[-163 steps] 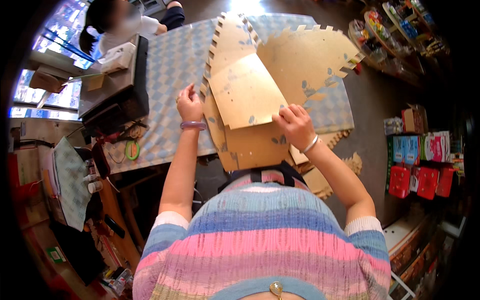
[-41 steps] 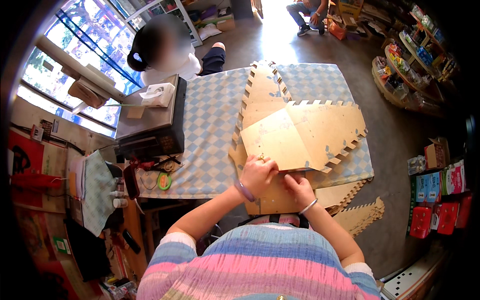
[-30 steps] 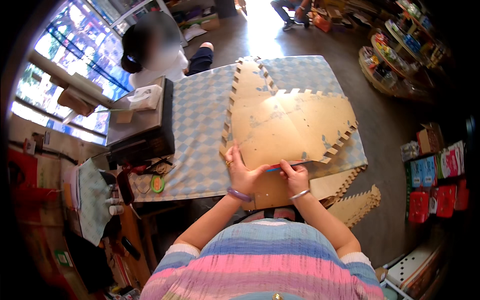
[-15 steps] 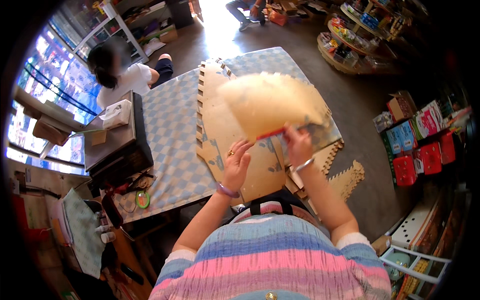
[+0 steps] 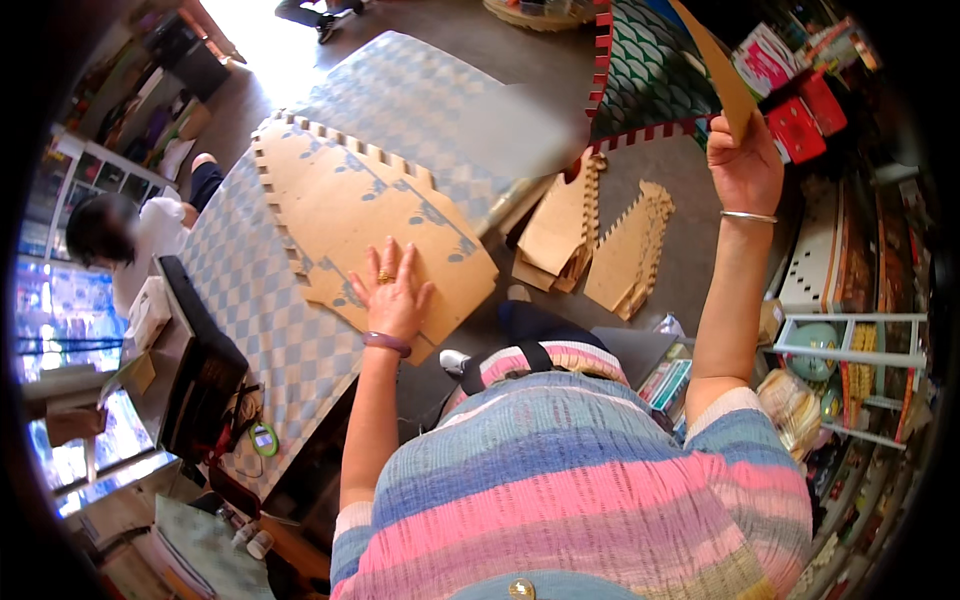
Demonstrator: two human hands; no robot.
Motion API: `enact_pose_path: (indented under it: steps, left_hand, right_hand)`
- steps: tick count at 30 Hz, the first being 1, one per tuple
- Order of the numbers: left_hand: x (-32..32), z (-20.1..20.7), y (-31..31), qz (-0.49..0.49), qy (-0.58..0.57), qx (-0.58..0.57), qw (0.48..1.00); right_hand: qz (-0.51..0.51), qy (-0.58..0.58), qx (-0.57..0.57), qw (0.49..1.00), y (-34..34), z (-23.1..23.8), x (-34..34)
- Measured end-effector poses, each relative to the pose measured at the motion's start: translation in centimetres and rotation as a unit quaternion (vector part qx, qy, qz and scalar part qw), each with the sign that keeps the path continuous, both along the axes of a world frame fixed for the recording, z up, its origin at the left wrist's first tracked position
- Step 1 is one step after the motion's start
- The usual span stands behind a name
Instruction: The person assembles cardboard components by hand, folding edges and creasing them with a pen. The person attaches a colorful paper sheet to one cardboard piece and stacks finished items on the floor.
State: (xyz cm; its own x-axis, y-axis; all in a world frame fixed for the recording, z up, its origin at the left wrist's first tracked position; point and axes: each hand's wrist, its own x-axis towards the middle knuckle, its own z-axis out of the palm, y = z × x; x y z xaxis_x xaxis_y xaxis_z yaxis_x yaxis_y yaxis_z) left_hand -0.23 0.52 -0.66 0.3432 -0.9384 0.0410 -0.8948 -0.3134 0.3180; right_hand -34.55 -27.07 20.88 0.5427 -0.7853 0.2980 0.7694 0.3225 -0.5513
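At far left, bright window panes [image 5: 55,340] stand behind a seated person [image 5: 160,225] in a white top, whose dark shorts show near the table's edge. A black box [image 5: 205,395] with a flat metal top sits at the table's left end, with 1 white packet [image 5: 150,310] on it; just beside the box lies a green ring-shaped item [image 5: 264,439]. The table [image 5: 285,355] wears a cloth of blue and pale checks. On it, 1 tan sheet [image 5: 335,215] with notched edges and blue-grey smudges lies flat, its near end reaching past the table's edge. The left hand [image 5: 395,305] rests palm down on that sheet, fingers spread. Beyond, the grey floor [image 5: 400,22] runs toward strong light at upper left. Right of the table, 2 piles of notched tan pieces, a left pile [image 5: 555,230] and a right pile [image 5: 630,255], are on the floor. Further right, the right hand [image 5: 745,165] holds up a patterned panel [image 5: 650,75] with green scales, red notched edging and a tan back, its fingers pinching the tan lower end. Behind it are red packages [image 5: 805,115]; below these, a white rack [image 5: 855,335] stands before crowded shelves [image 5: 850,500].
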Motion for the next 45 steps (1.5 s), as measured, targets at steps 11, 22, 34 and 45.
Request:
enact_pose_path:
  steps: [11, 22, 34, 45]
  left_hand:
    - [0.0, 0.4, -0.9, 0.035, -0.012, 0.029, 0.999]
    - [-2.0, 2.0, -4.3, 0.16, -0.006, 0.09, 0.983]
    - [-2.2, 2.2, -1.9, 0.216, 0.034, 0.11, 0.97]
    - [-4.8, 3.5, -5.0, 0.256, 0.009, 0.137, 0.957]
  right_hand:
    - [-0.122, 0.248, 0.233, 0.932, -13.1, -18.6, -14.4]
    - [-0.283, 0.301, 0.28, 0.867, -25.8, -34.6, -32.2]
    - [-0.31, 0.439, 0.355, 0.765, -15.4, -53.8, -40.0]
    - [-0.08, 0.925, 0.177, 0.327, -8.1, -66.0, -39.9]
